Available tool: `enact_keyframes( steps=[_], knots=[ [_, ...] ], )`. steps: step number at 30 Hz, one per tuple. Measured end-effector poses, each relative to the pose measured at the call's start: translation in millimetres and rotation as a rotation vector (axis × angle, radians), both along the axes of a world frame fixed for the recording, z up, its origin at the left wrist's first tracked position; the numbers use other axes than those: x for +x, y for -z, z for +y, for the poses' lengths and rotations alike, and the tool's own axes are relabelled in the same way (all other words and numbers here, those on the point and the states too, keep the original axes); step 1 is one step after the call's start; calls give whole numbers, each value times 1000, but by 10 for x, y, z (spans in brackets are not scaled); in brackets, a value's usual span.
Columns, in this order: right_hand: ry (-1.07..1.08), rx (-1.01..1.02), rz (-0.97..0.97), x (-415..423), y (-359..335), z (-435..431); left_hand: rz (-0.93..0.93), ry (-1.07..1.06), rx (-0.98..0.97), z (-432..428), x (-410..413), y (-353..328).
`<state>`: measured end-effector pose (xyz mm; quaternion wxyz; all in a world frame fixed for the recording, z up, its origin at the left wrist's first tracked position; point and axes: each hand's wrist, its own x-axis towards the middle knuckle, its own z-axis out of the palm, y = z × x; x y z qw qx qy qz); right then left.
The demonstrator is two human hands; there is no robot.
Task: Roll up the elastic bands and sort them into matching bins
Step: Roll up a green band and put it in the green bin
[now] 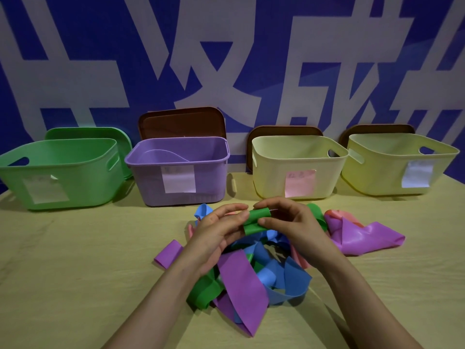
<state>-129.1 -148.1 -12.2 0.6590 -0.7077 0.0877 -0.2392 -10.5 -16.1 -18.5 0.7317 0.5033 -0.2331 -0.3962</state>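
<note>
Both hands hold one end of a green elastic band (255,221) above a tangled pile of bands (251,270) in purple, blue, green and pink. My left hand (216,230) pinches the band's left side with fingertips; my right hand (289,222) grips its right side between thumb and fingers. The end is folded over into a short flat roll. Four bins stand in a row behind: a green bin (60,172), a purple bin (181,170), a cream bin with a pink label (297,165) and a yellow bin with a white label (397,162).
Lids lean against the blue wall behind the bins: a green lid (100,133) and brown lids (181,122). A crumpled purple band (362,235) and a pink band (339,215) lie right of the pile. The table is tan wood (75,260).
</note>
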Motion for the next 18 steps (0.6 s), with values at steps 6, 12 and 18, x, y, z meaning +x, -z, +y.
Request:
enact_keyframes(
  steps=[6,12,18],
  knots=[
    [30,-3,-39,24,-1,50,-56,-28,-3,-6,13,19],
    [109,95,-72,74,53,69,-93,-24,-52,3,-3,38],
    [136,-85,-127,100,41,173,-260,-118,-62,-15,8,77]
  ],
)
